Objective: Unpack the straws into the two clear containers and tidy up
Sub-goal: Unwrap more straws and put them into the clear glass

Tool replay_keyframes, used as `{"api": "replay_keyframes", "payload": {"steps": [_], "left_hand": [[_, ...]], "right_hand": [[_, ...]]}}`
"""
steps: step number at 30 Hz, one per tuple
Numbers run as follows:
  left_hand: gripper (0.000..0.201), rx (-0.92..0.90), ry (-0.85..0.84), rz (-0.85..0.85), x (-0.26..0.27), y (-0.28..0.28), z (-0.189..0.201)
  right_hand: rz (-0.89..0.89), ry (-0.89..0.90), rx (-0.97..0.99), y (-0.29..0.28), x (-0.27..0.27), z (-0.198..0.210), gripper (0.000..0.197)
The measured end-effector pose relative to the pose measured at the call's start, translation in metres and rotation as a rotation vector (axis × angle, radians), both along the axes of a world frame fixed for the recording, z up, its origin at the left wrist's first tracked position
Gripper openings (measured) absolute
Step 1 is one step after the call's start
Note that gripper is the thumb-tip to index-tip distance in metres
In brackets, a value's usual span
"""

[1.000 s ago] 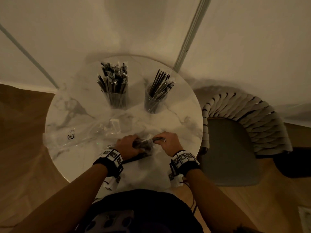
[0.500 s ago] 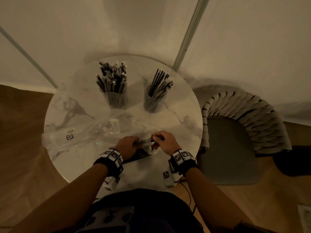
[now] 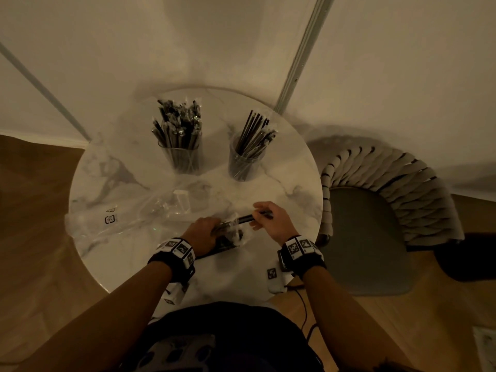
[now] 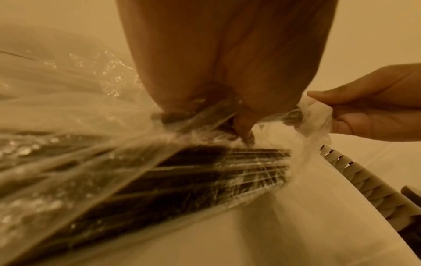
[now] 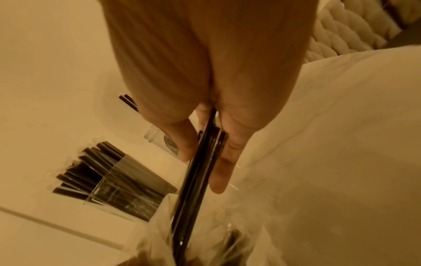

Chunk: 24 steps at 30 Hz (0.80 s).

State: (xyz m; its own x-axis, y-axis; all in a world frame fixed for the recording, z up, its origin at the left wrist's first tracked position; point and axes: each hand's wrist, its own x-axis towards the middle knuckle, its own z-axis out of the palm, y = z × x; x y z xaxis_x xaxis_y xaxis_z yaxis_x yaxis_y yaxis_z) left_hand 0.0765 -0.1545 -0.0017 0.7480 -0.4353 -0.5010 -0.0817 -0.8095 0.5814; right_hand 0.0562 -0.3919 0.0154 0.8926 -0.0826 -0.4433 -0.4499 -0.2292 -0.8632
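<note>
- At the near edge of the table (image 3: pixel 112 167), the right hand (image 3: pixel 271 220) has its fingers (image 5: pixel 224 162) curled and pinching a few black straws (image 5: pixel 200 162); these run out of the mouth of the bag (image 4: pixel 159 180), their long axis lying left to right across the person.
- Just left of that pinch, the left hand (image 3: pixel 202 232) clamps the bag, its fingers bunched tight over crinkled clear plastic, so both hands are closed on something and neither is free.
- The relation that matters, as I judge it: the pinched straws point toward the right hand and away from the left, so a pull to the right along their length should slide them clear while the left hand keeps the bag down.
- Inside the bag, a dark bundle of straws lies flat and packed side by side, and looks far from used up.
- Beyond the bag, toward the far side of the table, stand the two cups: the right cup (image 3: pixel 245 159) holds a loose, leaning handful, the left cup (image 3: pixel 185 157) a fuller bunch, several still in shiny wrappers.
- The right cup lies nearer the right hand, so it seems the likelier target.
- Left of the bag, an empty plastic wrapper (image 3: pixel 107 218) sprawls to the table's rim, still to be cleared.
- Right of the table sits a woven chair (image 3: pixel 389 183).
</note>
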Motion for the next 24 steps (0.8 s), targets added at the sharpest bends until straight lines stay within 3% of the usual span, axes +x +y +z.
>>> {"api": "replay_keyframes", "payload": {"steps": [9,14,20,22,24], "left_hand": [[0.025,0.080,-0.018,0.005,0.001,0.007,-0.010],[0.059,0.177,-0.029,-0.025,0.001,0.010,-0.009],[0.100,0.045,-0.071,0.024,0.003,0.006,-0.008],[0.105,-0.061,-0.054,0.082,0.004,0.005,-0.004],[0.094,-0.174,-0.057,0.136,0.006,0.005,0.001]], "right_hand": [[-0.024,0.010,-0.092,-0.028,0.004,0.018,0.009],[-0.029,-0.020,-0.203,-0.073,0.012,0.048,0.008],[-0.088,-0.075,-0.302,-0.115,0.022,0.098,0.010],[-0.108,-0.131,-0.310,-0.122,0.023,0.110,0.009],[-0.126,-0.178,-0.311,-0.123,0.024,0.120,0.009]]}}
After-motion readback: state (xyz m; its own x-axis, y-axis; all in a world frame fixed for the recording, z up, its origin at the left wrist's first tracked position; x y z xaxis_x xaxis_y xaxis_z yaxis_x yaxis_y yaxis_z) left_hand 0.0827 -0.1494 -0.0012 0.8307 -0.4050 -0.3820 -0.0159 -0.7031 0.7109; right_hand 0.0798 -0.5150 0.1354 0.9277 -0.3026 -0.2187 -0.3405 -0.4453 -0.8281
